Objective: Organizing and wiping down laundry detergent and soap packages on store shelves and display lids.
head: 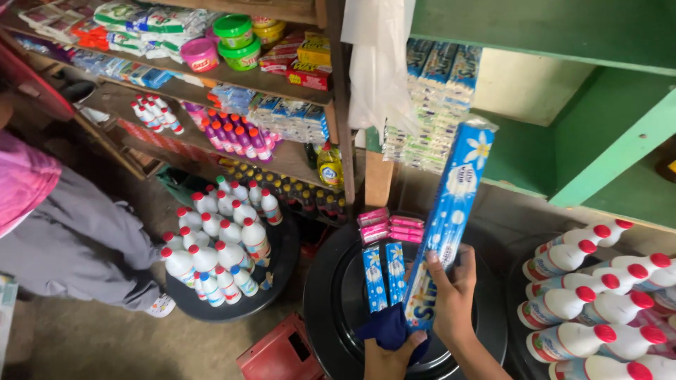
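Green shelf [563, 42] upper right has open room; a stack of blue packs [436, 105] fills its left end. Black tub [331, 295] below: 2 blue packs [384, 276] and pink packs [387, 226] left on its lid. Right hand [454, 295] clamped round a long blue pack [451, 218], tilted up toward the shelf edge, not yet shelved. Left hand [384, 355] closed on a dark cloth [387, 327]. Bottle trays [598, 302] crowd both sides.

Bar packs [384, 274] lie on the tub [331, 295], bottles [218, 246] left.
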